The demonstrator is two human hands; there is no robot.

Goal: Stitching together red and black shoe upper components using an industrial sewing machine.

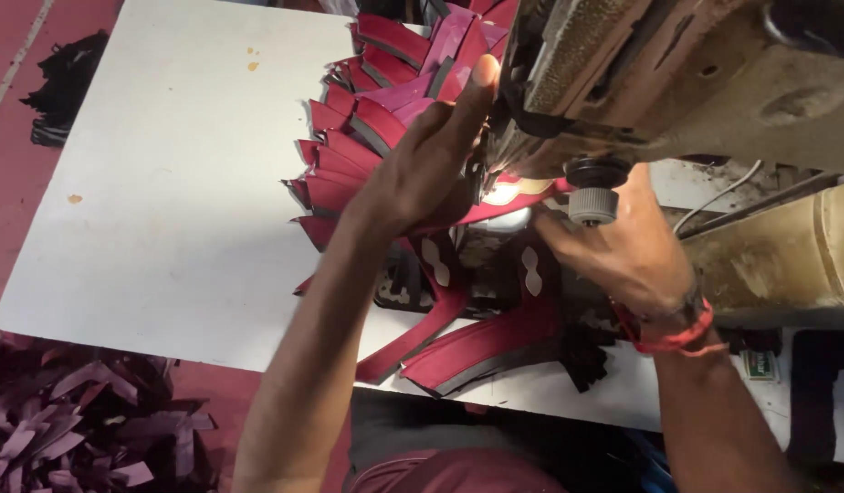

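My left hand [422, 164] lies flat on a dark red strap piece [495, 208], its fingers stretched up toward the head of a worn sewing machine [677, 73]. My right hand [623, 246], with a red thread band at the wrist, grips the same piece from the right, just below a grey knurled knob [592, 203]. The needle area is hidden behind the machine head and my hands. More red strap pieces [481, 351] with black foam edges and pale oval patches hang off the table's near edge.
A fanned pile of red and pink strap pieces [367, 119] lies on the white table [166, 183] left of the machine. Dark scraps [84, 420] cover the red floor at lower left; black scraps [66, 82] lie at upper left.
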